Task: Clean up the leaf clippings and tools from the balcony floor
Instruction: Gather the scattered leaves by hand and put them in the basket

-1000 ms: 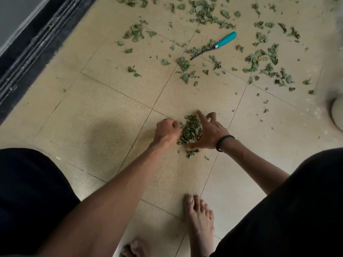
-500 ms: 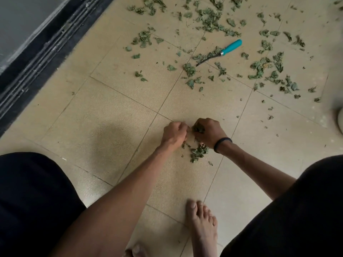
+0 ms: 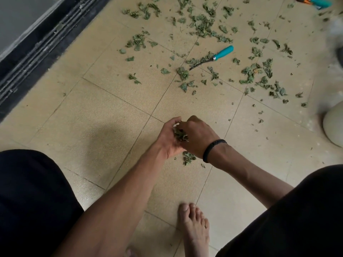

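Observation:
My left hand (image 3: pixel 168 139) is cupped palm-up just above the beige tiles, holding a bunch of green leaf clippings (image 3: pixel 179 134). My right hand (image 3: pixel 199 136), a black band on its wrist, presses against that bunch from the right, fingers curled over it. A small clump of clippings (image 3: pixel 188 158) lies on the floor under the hands. Many more scattered clippings (image 3: pixel 203 26) cover the far tiles. A teal-handled hand tool (image 3: pixel 213 57) with a dark metal prong lies among them. Another teal and orange tool (image 3: pixel 315 1) shows at the top right edge.
A dark sliding-door track (image 3: pixel 37 51) runs along the left. A white rounded pot (image 3: pixel 334 125) stands at the right edge. My bare foot (image 3: pixel 194 227) rests on the tile near the bottom, with my dark-clothed knees on both sides.
My hands closed over the gathered pile and lifted most of it off the floor; the left hand turned palm-up under it. The view tilted up, showing more of the far floor.

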A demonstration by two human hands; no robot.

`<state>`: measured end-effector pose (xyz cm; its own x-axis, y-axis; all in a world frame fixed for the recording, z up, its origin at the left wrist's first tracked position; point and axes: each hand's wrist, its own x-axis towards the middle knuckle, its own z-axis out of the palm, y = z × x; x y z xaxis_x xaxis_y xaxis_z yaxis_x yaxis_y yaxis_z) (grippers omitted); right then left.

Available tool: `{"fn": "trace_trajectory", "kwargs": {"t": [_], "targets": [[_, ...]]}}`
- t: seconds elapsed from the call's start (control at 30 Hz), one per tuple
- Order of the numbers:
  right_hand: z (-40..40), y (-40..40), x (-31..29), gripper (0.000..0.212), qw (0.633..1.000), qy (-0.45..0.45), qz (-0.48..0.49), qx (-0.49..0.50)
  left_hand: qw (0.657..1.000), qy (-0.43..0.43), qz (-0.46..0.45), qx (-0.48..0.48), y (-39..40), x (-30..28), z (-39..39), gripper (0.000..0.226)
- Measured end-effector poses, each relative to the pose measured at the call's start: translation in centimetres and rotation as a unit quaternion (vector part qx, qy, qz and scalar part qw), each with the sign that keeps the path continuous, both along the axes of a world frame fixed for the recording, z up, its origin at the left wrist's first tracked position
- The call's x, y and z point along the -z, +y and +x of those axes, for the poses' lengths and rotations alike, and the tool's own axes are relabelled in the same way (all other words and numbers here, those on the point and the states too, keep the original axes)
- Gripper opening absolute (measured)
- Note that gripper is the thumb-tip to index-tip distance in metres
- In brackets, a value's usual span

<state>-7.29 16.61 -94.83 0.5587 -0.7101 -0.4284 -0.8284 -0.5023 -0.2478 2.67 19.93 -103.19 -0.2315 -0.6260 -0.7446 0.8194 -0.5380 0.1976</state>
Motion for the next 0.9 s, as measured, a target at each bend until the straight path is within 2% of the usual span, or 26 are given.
{"fn": "trace_trajectory", "kwargs": {"t": [0.1,0.23,0.33,0.37,0.43,0.5,0.67,0.8,0.9], "targets": [[-1.1,-0.6,-2.0,0.039,0.998,-0.065,0.02,0.016,1.0,-0.014,-0.027,-0.005,-0.1,0.3,0.2,0.038],[-3.8,-3.2,-2.6,0.026,0.975,-0.164,-0.002,0.147,0.996,0.046,-0.054,-0.048,0.4,0.9,0.7,0.041],[-6.3,-5.1,-0.3,0.018,0.965,-0.147,0.035,0.213,0.995,0.044,-0.057,-0.073,0.9,1.7,1.6,0.037],[-7.0,-5.3,0.8,0.021,0.969,-0.107,0.061,0.215,0.994,0.04,-0.062,-0.077,1.0,2.0,2.0,0.036],[-8.4,-4.7,3.3,0.054,0.973,-0.003,0.119,0.197,0.995,0.016,-0.059,-0.082,1.1,2.1,2.8,0.034],[-9.5,-3.2,5.4,0.082,0.973,0.058,0.142,0.171,0.995,-0.01,-0.056,-0.081,1.1,2.4,3.5,0.031],[-10.4,0.3,8.7,0.116,0.972,-0.001,0.148,0.182,0.995,-0.031,-0.04,-0.086,1.9,2.7,4.3,0.024],[-8.6,2.9,10.0,0.117,0.982,-0.048,0.11,0.145,0.996,-0.032,-0.021,-0.085,2.8,3.2,4.5,0.022],[-7.4,4.3,10.9,0.096,0.989,-0.07,0.076,0.1,0.995,-0.032,-0.012,-0.09,3.1,3.4,4.5,0.022]]}}
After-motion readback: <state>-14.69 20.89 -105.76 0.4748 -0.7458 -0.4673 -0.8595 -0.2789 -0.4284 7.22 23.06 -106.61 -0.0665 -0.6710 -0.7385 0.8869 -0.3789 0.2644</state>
